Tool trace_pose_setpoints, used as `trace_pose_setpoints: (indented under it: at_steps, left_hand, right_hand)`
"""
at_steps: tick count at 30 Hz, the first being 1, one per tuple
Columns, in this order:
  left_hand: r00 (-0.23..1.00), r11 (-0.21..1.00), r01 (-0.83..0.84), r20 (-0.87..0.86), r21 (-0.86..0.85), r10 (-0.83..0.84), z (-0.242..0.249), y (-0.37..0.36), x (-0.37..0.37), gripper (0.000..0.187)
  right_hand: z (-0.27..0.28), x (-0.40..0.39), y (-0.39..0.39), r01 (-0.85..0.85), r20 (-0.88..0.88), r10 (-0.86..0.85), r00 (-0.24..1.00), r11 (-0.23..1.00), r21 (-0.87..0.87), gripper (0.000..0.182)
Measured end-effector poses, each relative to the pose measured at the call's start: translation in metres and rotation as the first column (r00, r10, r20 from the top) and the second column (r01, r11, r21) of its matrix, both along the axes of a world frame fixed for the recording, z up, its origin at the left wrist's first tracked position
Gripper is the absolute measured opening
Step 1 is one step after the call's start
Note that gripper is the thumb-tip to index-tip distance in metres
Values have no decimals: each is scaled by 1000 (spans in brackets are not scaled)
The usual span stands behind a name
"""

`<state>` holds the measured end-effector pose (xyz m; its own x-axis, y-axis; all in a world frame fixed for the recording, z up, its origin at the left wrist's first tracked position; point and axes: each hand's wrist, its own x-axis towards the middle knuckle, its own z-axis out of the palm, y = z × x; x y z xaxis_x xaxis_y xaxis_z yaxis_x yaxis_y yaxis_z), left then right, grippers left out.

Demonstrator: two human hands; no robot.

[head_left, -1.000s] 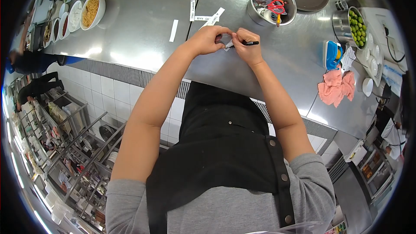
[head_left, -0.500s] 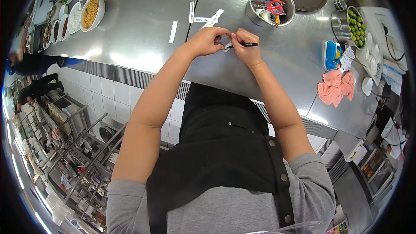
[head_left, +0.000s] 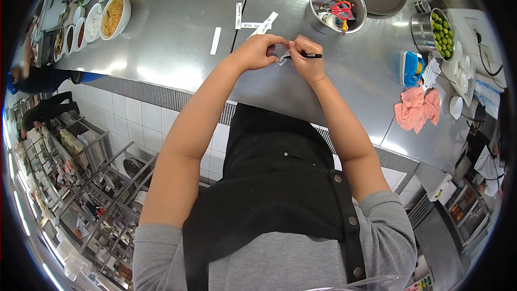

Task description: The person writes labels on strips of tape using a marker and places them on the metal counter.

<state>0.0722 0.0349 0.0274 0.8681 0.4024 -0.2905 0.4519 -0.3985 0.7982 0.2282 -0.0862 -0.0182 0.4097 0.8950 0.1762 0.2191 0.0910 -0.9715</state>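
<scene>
My right hand is closed around a black marker pen, its tip down at a small white label strip on the steel counter. My left hand is curled over the same strip, with thumb and forefinger holding it at the edges; part of the strip is hidden by the fingers. Just beyond my left hand lie several white label strips with black handwriting, among them an upright one and a slanting one. A blank white strip rests farther left.
A steel pot holds red scissors and other tools. On the right are a blue tape dispenser, a pink cloth and a container of green limes. Bowls, one with yellow food, line the left. Other people stand at far left.
The marker and my right hand have shifted very slightly at the strip. My left hand stays in place, and the other things look the same.
</scene>
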Motion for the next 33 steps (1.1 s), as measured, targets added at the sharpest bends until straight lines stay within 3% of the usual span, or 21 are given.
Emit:
trace_pose_setpoints:
  at_steps: [4, 6, 9, 10, 12, 25, 27, 31, 33]
  left_hand:
    - [1000, 1000, -2, 6, 15, 2, 0, 0, 0, 50]
    - [1000, 1000, 15, 12, 11, -15, 2, 1, 0, 50]
    - [999, 1000, 29, 27, 4, -29, 4, 1, 2, 49]
    - [999, 1000, 24, 30, 3, -24, 4, 1, 1, 49]
    - [1000, 1000, 16, 18, -4, -16, 2, 0, 0, 49]
    - [1000, 998, -16, 0, 61, 16, 2, -2, 3, 50]
    - [1000, 998, -18, 19, 56, 17, 0, -3, 3, 51]
    - [999, 998, -26, 44, 53, 24, 3, -4, 3, 52]
    - [999, 998, -29, 39, 55, 27, 1, -3, 2, 51]
  right_hand:
    - [4, 0, 1, -3, 125, -11, 992, 994, 106, 35]
    - [3, 1, -1, 59, -82, -63, 995, 997, -49, 36]
    - [16, 7, 1, 17, -228, -53, 972, 988, -156, 37]
    - [13, 9, 2, 17, -228, -53, 972, 987, -157, 37]
    - [3, 14, 3, -46, -30, 43, 999, 995, -92, 37]
    - [1, 14, 2, -84, -98, 72, 993, 989, -122, 35]
    - [-4, 14, 4, -80, 26, 81, 996, 996, -45, 35]
    - [1, 13, 3, -69, 0, 69, 998, 995, -67, 35]
    - [6, 12, 2, -99, -139, 80, 987, 986, -135, 34]
